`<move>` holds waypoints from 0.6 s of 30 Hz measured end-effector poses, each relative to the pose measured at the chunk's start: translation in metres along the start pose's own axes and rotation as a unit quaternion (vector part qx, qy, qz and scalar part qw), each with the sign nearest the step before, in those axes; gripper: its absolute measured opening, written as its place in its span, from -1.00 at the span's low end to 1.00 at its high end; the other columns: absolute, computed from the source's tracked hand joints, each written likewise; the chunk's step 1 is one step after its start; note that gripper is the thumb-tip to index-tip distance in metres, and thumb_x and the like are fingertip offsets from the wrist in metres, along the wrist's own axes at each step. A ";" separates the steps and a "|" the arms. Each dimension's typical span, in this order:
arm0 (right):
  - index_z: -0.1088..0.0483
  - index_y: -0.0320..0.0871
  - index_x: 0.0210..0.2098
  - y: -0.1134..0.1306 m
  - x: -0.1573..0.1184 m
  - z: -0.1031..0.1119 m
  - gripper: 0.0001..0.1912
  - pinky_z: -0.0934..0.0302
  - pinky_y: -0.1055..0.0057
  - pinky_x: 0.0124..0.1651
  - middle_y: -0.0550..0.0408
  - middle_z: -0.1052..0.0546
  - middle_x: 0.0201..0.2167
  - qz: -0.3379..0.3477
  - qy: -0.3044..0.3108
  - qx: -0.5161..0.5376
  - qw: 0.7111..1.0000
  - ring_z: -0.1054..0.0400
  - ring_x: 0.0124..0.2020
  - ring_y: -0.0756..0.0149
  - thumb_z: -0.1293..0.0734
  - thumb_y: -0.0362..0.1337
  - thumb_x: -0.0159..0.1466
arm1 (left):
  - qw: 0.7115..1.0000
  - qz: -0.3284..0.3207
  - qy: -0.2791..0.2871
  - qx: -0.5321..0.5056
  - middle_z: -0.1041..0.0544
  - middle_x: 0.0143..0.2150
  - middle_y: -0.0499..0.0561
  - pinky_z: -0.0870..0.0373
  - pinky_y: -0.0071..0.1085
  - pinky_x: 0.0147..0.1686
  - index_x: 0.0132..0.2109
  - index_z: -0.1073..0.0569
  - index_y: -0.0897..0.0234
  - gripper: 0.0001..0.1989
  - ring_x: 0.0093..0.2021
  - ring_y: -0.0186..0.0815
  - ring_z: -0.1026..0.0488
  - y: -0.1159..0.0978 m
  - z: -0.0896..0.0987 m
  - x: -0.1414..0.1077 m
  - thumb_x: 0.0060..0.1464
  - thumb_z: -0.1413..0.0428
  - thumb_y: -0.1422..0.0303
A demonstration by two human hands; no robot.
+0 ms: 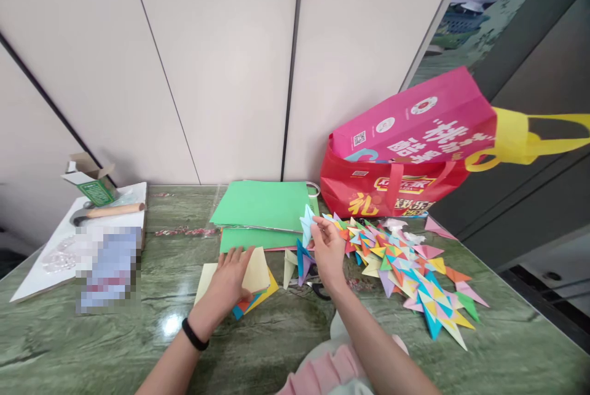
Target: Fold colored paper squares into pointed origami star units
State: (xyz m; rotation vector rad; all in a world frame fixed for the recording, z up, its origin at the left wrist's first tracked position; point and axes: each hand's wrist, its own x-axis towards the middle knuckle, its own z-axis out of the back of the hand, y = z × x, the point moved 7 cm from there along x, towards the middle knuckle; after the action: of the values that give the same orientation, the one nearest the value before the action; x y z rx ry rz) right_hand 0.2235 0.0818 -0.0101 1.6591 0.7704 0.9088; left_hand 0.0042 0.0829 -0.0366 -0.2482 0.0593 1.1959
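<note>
green marbled tabletop [50, 352] is running back to pale wall panels [221, 63]. beside green sheets [262, 201], the right hand [328, 250] is pinching a light-blue folded paper [306, 226], long axis near upright, tip pointing up; its right edge is hiding behind that hand. the left hand [230, 278] is resting over cream sheets [261, 265], covering their middle; whether it's gripping, i can't tell.

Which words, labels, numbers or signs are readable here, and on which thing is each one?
"礼": red bag.
The red bag's logo and other print: too blurred to quote surely.
Pink bag: QR code; white characters too blurred.
Box: print too small.
</note>
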 end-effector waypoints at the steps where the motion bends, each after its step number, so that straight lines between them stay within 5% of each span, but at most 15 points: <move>1: -0.33 -0.19 -0.24 -0.001 0.001 0.001 -0.71 -0.15 0.48 -0.52 0.12 -0.38 -0.44 0.005 -0.001 -0.010 1.000 -0.23 -0.54 0.41 -0.27 -0.12 0.11 | 1.000 -0.001 0.002 0.002 -0.20 0.21 0.27 0.08 -0.15 0.14 0.22 -0.05 0.33 -0.11 0.22 0.01 -0.06 0.000 0.001 0.000 -0.31 -0.20 0.49; 5: -0.36 -0.21 -0.26 -0.006 0.004 -0.001 -0.73 -0.22 0.38 -0.30 0.02 -0.47 -0.35 0.019 0.030 -0.052 0.998 -0.34 -0.33 0.28 -0.25 -0.15 0.13 | 1.000 0.005 0.001 0.004 -0.29 0.14 0.23 0.00 -0.15 0.09 0.21 -0.07 0.29 -0.16 0.15 -0.03 -0.17 -0.003 0.007 -0.002 -0.28 -0.19 0.52; 10: -0.39 -0.21 -0.33 -0.011 -0.003 -0.016 -0.77 -0.22 0.38 -0.31 0.02 -0.51 -0.39 0.029 0.115 -0.145 0.982 -0.37 -0.38 0.27 -0.23 -0.19 0.14 | 1.000 -0.002 -0.011 -0.012 -0.33 0.11 0.23 -0.07 -0.19 0.05 0.20 -0.09 0.31 -0.19 0.11 -0.05 -0.23 -0.005 0.013 -0.003 -0.26 -0.19 0.51; 18: -0.43 -0.13 -0.33 -0.017 -0.023 -0.037 -0.81 -0.19 0.40 -0.30 0.08 -0.49 -0.35 0.077 0.251 -0.369 0.892 -0.37 -0.39 0.30 -0.22 -0.42 0.10 | 0.998 -0.001 -0.035 -0.050 -0.34 0.09 0.29 -0.20 -0.25 -0.02 0.21 -0.07 0.40 -0.25 0.05 -0.05 -0.30 0.002 0.021 -0.005 -0.15 -0.16 0.47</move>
State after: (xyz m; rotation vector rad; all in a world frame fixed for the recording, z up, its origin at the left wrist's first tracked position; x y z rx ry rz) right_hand 0.1793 0.0845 -0.0246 0.8172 0.5190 1.5488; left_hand -0.0011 0.0840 -0.0161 -0.2937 -0.0629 1.2055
